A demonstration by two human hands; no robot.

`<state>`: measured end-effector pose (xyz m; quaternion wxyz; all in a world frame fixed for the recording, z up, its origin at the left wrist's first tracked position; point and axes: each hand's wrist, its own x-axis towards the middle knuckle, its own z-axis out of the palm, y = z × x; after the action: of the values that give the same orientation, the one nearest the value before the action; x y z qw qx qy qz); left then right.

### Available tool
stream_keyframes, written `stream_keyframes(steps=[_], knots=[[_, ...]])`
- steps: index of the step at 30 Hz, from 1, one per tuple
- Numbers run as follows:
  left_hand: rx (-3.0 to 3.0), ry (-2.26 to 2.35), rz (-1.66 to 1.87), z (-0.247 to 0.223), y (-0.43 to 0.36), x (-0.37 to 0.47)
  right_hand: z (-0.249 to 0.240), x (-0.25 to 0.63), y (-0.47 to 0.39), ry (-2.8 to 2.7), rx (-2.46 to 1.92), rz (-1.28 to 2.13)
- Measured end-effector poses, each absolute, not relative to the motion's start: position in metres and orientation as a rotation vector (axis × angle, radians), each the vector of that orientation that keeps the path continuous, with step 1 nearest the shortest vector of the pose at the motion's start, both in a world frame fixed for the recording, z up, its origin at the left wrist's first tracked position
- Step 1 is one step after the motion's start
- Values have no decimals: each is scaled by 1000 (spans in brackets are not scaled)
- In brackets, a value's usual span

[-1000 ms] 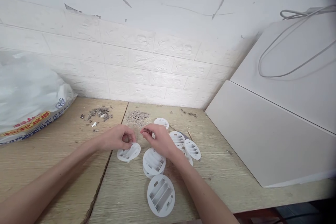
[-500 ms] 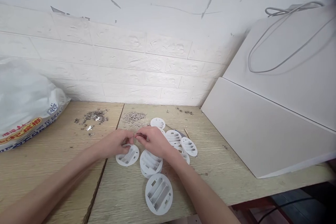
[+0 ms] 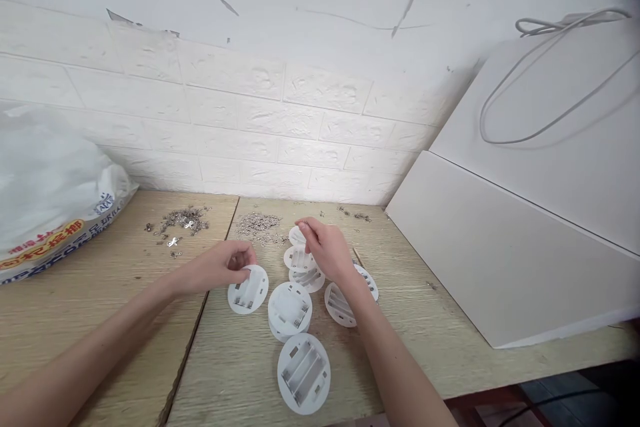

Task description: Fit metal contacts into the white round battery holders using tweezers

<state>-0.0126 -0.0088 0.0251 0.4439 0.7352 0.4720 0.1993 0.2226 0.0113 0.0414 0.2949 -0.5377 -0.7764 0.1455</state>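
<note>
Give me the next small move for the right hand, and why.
I'd probably bring the right hand across to the white disc: the left hand already holds that disc, while the right is apart from it, by the farther discs. Whether its fingertips pinch anything is too small to tell.

The left hand (image 3: pixel 231 263) grasps a round white casing (image 3: pixel 249 297) near its upper edge; the right hand (image 3: pixel 327 250), curled, stands close to similar casings (image 3: pixel 307 279). Beyond, small metal pieces (image 3: pixel 257 223) lie heaped on the wooden table (image 3: pixel 425 333) before a brick-patterned wall (image 3: pixel 300 121).
</note>
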Motion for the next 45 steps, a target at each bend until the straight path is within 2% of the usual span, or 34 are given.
stream_keyframes(steps=[10, 28, 32, 39, 45], knots=[[1450, 1086, 804, 34, -12, -5, 24, 240, 33, -1870, -1580, 403], [1332, 1272, 1030, 23, -10, -1, 15, 260, 43, -2061, -1914, 178], [1275, 1294, 1030, 19, -8, -2, 19, 254, 38, -2122, -1889, 103], [1307, 1289, 953, 11, -4, -2, 27, 236, 30, -2141, -1548, 4], [1372, 1272, 897, 9, -3, -2, 32, 287, 46, -1783, -1829, 40]])
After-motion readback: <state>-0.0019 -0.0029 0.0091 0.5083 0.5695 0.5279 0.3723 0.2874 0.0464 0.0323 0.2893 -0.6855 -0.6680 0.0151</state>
